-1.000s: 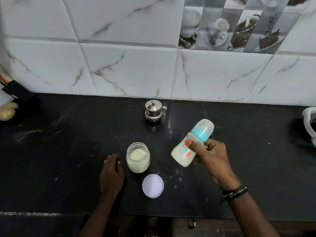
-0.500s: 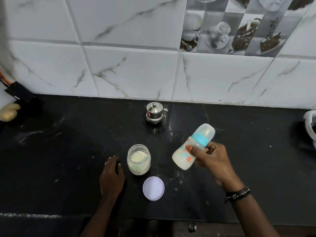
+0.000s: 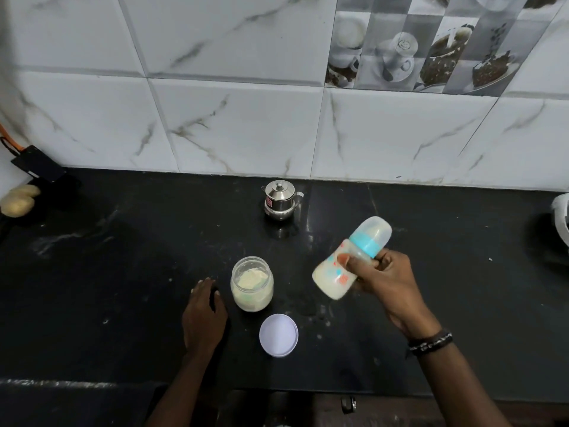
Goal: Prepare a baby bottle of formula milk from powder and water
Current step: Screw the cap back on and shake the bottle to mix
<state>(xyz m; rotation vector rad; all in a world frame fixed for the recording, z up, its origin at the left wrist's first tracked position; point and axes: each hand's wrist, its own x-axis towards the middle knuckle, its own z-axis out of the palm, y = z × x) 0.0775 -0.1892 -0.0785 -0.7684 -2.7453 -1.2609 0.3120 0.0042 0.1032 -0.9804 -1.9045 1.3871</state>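
Observation:
My right hand [image 3: 383, 277] grips a baby bottle [image 3: 334, 280] above the black counter [image 3: 123, 272]. The bottle is tilted, its clear cap and blue collar pointing up and to the right, and milky liquid fills its lower part. An open glass jar of pale powder [image 3: 252, 283] stands on the counter left of the bottle. Its white lid [image 3: 278, 335] lies flat in front of it. My left hand [image 3: 203, 318] rests palm down on the counter just left of the jar, fingers apart, holding nothing.
A small lidded steel pot [image 3: 279, 200] stands near the tiled wall behind the jar. A black object with an orange cord [image 3: 37, 167] and a potato [image 3: 18, 200] sit at the far left. A white object [image 3: 562, 217] shows at the right edge.
The bottle in my right hand has shifted slightly, staying tilted. My left hand, the jar and the lid keep their places.

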